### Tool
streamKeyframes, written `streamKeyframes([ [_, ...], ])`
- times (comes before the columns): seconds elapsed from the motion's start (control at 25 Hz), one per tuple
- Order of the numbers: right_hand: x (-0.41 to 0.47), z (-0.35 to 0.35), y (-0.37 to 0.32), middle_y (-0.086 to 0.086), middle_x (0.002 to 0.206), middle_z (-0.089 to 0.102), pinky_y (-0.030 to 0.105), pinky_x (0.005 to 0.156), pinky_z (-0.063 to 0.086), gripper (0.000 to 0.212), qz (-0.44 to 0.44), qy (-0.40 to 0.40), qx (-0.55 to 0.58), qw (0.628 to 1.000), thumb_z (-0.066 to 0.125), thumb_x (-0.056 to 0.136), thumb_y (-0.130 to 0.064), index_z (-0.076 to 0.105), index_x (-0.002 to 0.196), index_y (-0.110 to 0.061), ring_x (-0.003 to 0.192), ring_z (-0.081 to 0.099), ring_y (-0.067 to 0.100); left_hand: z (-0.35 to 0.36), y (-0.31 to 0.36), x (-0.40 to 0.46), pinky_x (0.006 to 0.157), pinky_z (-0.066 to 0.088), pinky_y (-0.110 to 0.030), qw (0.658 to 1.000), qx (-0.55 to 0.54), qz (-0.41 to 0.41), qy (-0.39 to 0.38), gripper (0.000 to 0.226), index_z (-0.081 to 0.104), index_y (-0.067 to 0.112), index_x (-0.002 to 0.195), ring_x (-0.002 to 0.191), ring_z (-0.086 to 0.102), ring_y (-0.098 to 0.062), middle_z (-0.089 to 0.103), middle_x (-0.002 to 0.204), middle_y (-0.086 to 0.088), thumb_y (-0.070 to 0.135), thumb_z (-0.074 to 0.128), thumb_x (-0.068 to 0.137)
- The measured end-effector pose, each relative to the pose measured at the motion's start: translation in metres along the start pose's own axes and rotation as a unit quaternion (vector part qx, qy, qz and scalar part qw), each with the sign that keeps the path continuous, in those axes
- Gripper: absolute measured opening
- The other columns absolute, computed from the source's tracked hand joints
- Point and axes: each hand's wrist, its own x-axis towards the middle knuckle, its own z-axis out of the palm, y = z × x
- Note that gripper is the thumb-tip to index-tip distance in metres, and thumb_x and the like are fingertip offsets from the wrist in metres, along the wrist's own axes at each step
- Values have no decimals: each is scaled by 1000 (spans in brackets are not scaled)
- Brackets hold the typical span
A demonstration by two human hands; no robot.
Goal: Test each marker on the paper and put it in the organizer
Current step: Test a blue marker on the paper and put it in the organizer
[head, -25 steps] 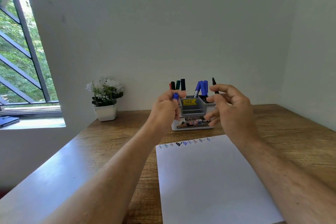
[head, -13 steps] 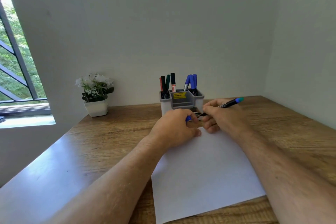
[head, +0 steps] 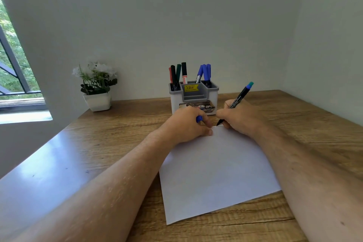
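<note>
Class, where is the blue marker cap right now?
In the head view, the blue cap is held in the left hand, resting on the paper before the organizer.

Right hand (head: 238, 117) with marker (head: 236, 100) tip-down on paper (head: 214, 171)

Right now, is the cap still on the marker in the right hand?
No: the marker shows its bare tip; the left hand holds the blue cap.
</note>
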Motion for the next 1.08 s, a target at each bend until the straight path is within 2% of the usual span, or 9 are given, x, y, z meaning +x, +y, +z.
streamKeyframes([
  [0.08, 1, 0, 1, 2, 50, 60, 26, 52, 40, 28, -10, -7, 3, 1000, 66, 75, -22, 50, 53, -17, 47, 51, 12, 1, 0, 0, 66, 41, -20, 1000, 0, 4, 0, 22, 73, 29, 101, 77, 55, -6, 57, 81, 13, 37, 78, 81],
  [0.16, 2, 0, 2, 4, 51, 58, 27, 54, 41, 28, -13, -9, 4, 1000, 66, 75, -22, 50, 52, -17, 48, 52, 14, 1, 0, 0, 66, 41, -21, 1000, -1, 4, -1, 22, 73, 28, 101, 77, 54, -7, 56, 80, 13, 36, 78, 82],
  [0.32, 4, 3, 4, -2, 49, 62, 24, 50, 38, 26, -8, 8, -12, 1000, 66, 77, -25, 54, 55, -17, 40, 51, 2, 1, 0, 1, 70, 42, -22, 1000, -4, 1, -3, 22, 73, 28, 102, 78, 54, -7, 56, 80, 14, 35, 77, 82],
  [0.48, 4, 2, 3, 2, 50, 56, 25, 51, 40, 29, -12, 13, -2, 1000, 67, 77, -22, 50, 53, -18, 50, 52, 14, 1, 1, 1, 67, 40, -20, 1000, -5, 1, -5, 24, 73, 27, 105, 76, 53, -5, 55, 79, 15, 35, 77, 82],
  [0.6, 4, 4, 3, 2, 53, 62, 26, 53, 42, 27, -16, 12, -19, 1000, 67, 78, -23, 55, 55, -17, 52, 56, 13, 1, 1, 1, 63, 39, -16, 1000, -4, -1, -6, 24, 73, 27, 105, 73, 52, -3, 55, 78, 15, 34, 77, 83],
  [0.76, 5, 4, 4, 1, 50, 60, 26, 53, 42, 27, -17, 18, -7, 1000, 67, 77, -23, 54, 54, -17, 50, 55, 13, 0, 2, 0, 73, 43, -22, 1000, -8, -9, -11, 24, 73, 27, 105, 78, 55, -6, 58, 82, 12, 34, 77, 83],
  [0.92, 3, 3, 2, 3, 50, 55, 29, 56, 46, 29, -29, 4, -13, 999, 67, 77, -21, 52, 53, -16, 52, 53, 16, 0, 4, -1, 71, 43, -21, 1000, -6, -11, -13, 23, 73, 27, 105, 80, 57, -7, 59, 83, 11, 34, 76, 83],
  [1.08, 4, 3, 1, 4, 55, 53, 23, 48, 35, 26, -9, 44, -20, 999, 68, 76, -19, 50, 57, -13, 51, 47, 13, -1, 5, -1, 77, 45, -24, 1000, -11, -18, -17, 25, 72, 26, 107, 84, 57, -10, 59, 85, 10, 34, 76, 84],
])
